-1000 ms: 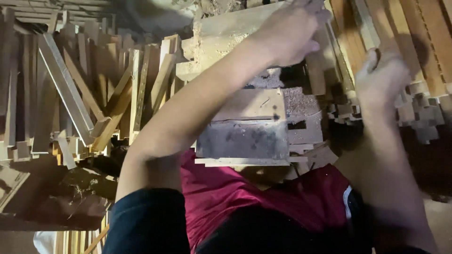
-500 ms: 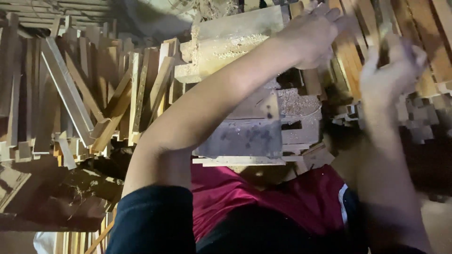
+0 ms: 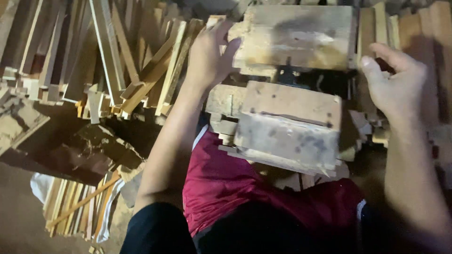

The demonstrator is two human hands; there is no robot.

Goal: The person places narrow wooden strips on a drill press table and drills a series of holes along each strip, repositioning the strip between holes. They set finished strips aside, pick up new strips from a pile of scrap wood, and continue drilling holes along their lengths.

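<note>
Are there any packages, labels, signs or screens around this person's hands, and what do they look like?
None in view: no package, label, sign or screen.
Only bare wood surrounds the hands: a dusty pale wooden block between the open left hand and open right hand.
A heap of long wooden slats lies at the left.
A white cloth lies under a slat bundle, lower left.

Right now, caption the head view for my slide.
Left hand at a sawdusty wooden block, right hand open beside it, wood strips piled left.

Bare forearms, dark navy short sleeves, maroon shorts with a white side stripe
</note>
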